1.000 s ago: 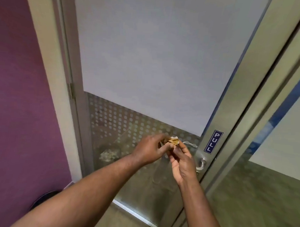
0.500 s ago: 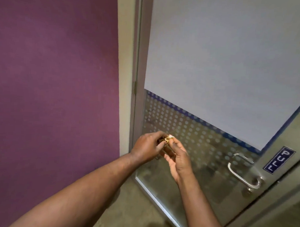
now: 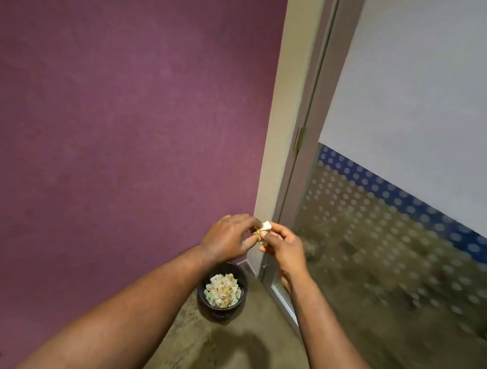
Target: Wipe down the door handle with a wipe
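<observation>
Both hands, my left hand (image 3: 226, 236) and right hand (image 3: 283, 245), pinch the crumpled wipe (image 3: 263, 229) between them, above a black bin (image 3: 222, 291) of scraps beside the purple wall (image 3: 128, 125) and glass door (image 3: 401, 217).

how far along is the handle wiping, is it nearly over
Seemingly near the end. The door handle is out of view, so its state cannot be checked. Both the left hand and right hand pinch a crumpled wipe above a bin of used wipes. Dropping it looks left.
</observation>
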